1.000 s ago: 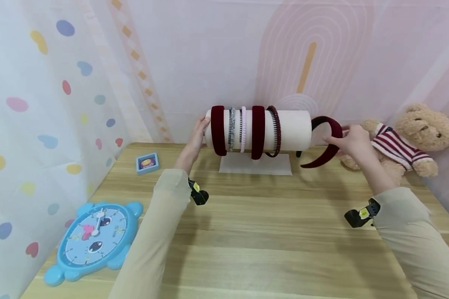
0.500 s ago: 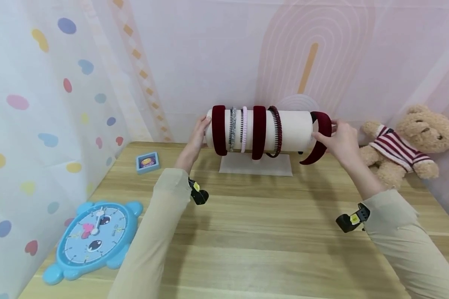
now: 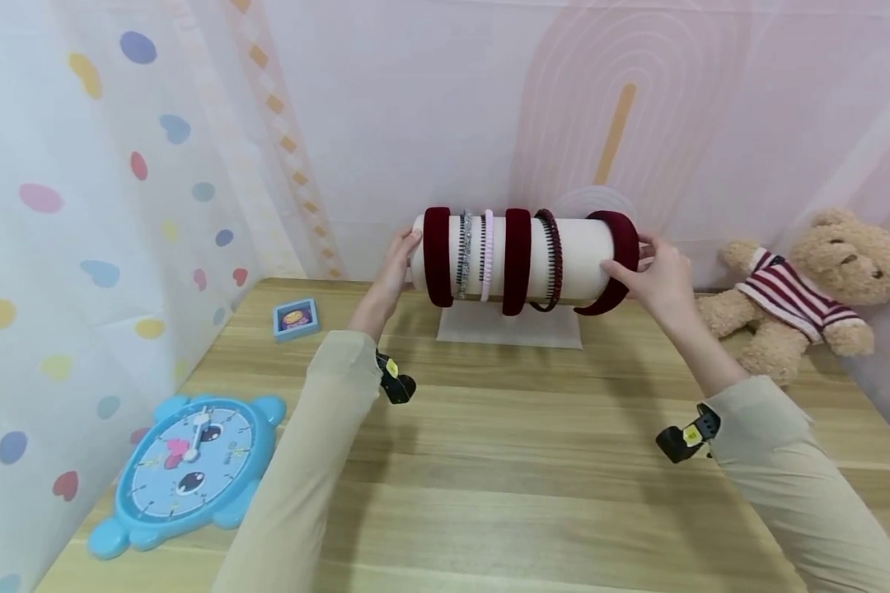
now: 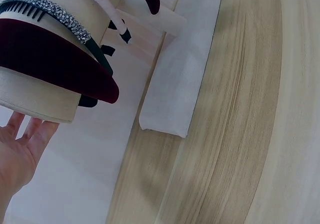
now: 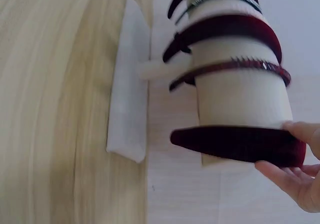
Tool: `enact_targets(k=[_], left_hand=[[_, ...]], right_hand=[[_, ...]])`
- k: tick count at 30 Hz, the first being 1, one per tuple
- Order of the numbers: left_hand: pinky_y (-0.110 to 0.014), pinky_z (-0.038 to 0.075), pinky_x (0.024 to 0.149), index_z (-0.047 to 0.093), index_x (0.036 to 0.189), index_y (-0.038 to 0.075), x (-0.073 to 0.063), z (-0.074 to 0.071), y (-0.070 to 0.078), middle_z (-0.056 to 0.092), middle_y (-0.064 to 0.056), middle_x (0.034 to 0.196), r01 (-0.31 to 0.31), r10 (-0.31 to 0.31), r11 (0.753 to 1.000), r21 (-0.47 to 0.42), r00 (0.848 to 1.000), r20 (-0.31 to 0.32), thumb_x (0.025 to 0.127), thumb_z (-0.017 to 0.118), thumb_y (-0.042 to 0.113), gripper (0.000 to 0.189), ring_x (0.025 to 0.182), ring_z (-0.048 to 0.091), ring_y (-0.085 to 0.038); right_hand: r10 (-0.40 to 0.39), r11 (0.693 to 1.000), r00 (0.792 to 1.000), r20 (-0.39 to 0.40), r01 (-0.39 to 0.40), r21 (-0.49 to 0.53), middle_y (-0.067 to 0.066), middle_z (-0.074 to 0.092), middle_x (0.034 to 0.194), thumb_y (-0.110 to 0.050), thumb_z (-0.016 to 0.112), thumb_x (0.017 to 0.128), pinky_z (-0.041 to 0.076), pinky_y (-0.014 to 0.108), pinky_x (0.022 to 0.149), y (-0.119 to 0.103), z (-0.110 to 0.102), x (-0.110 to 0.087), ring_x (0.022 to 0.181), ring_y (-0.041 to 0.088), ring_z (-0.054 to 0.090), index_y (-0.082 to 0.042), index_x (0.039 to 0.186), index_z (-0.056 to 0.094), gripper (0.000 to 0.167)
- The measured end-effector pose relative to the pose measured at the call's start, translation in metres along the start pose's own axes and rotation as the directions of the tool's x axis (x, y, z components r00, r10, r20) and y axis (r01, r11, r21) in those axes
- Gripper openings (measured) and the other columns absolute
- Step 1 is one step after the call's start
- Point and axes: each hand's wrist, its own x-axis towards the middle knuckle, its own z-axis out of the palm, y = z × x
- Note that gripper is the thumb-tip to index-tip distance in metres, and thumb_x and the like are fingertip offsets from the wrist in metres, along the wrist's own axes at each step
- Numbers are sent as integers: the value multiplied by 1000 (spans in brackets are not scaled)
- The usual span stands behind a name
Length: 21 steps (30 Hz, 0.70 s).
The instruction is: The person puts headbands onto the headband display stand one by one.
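Note:
A cream headband stand (image 3: 582, 257) lies sideways on its white base (image 3: 475, 324). On it hang two wide dark red velvet headbands (image 3: 438, 257), a glittery silver one (image 3: 465, 257), a thin pale pink one (image 3: 487, 257) and a braided dark red one (image 3: 554, 262). Against the stand's left end, the fingers of my left hand (image 3: 390, 276) rest, fairly straight in the left wrist view. My right hand (image 3: 663, 278) pinches another wide dark red velvet headband (image 3: 625, 257) between thumb and fingers. This headband sits around the stand's right end, tilted in the head view.
A teddy bear (image 3: 793, 296) in a striped sweater sits at the right back. A blue toy clock (image 3: 193, 465) lies at the left front, and a small blue framed picture (image 3: 295, 319) behind it. A printed curtain (image 3: 415, 99) hangs behind the wooden table (image 3: 526, 461).
My right hand has moved left with the wide dark red headband, from beside the stand to around its right end. My left hand keeps its place at the left end.

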Motion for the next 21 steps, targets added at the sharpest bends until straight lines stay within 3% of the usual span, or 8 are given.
enact_targets(k=[2,5,14,18,21], left_hand=[[-50,35,97,19,144,22,0,1,0,32,-8,142,3,-3,1000,-3,1000,4,95,30,43,55,122,36,-28],[-51,34,98,18,144,22,0,2,2,31,-8,142,6,-6,1000,4,1000,7,95,29,43,55,122,36,-28],[-51,35,98,20,143,22,3,1,0,31,-8,141,-3,3,1000,21,1000,6,94,29,46,55,119,38,-26],[-50,36,97,20,143,22,3,1,-1,32,-8,140,-6,6,1000,17,1000,3,94,29,45,54,120,37,-26],[-50,35,97,21,142,23,3,1,-3,33,-9,139,-8,8,1000,13,1000,4,94,29,46,54,120,37,-26]], right_hand=[[-40,998,999,-26,39,-40,30,55,108,-23,66,82,54,33,62,-2,4,0,90,41,59,7,131,40,63],[-102,987,994,-50,95,-127,29,56,103,-21,69,81,50,48,74,-3,8,0,87,40,59,9,125,43,59],[-190,950,980,-60,168,-264,25,51,104,-30,72,77,47,49,72,0,15,-1,87,40,56,5,112,47,56],[-280,910,957,-79,238,-341,23,48,114,-32,75,73,45,49,67,2,20,0,86,41,53,3,108,48,57],[-338,891,939,-70,295,-343,22,47,122,-30,77,71,45,50,72,3,24,1,95,42,51,4,107,48,57]])
